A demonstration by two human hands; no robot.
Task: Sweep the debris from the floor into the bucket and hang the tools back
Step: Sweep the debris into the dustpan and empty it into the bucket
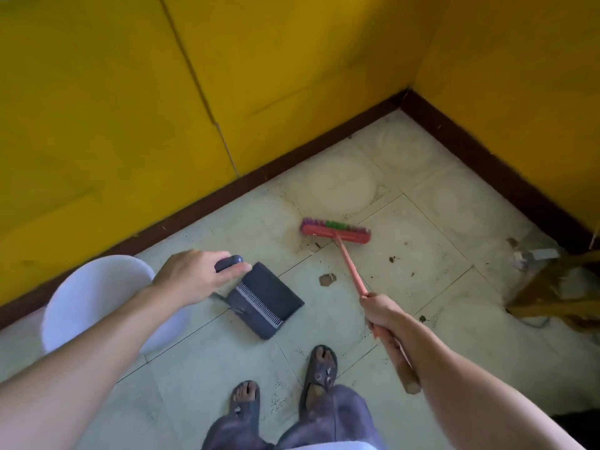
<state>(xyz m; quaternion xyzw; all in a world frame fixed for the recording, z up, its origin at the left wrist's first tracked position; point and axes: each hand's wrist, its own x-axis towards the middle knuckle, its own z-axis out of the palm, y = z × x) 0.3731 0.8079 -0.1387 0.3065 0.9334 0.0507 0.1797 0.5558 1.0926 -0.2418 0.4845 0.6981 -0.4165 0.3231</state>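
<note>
My left hand [191, 277] grips the handle of a dark grey dustpan [264, 298], which is held over the tiled floor with its mouth facing right. My right hand [383, 311] is closed around the pink handle of a broom [349, 264]. The broom's red head [336, 230], with purple and green bristles, rests on the floor ahead of me. Brown debris [326, 280] lies between dustpan and broom handle, with smaller crumbs [393, 259] scattered to the right. A white bucket [94, 287] stands at the left by the wall, partly hidden behind my left forearm.
Yellow walls with a dark brown skirting board [259, 177] meet in a corner at the far right. A wooden stool or frame [552, 297] with a cable and small items stands at the right edge. My feet in dark sandals [319, 368] are on the tiles below.
</note>
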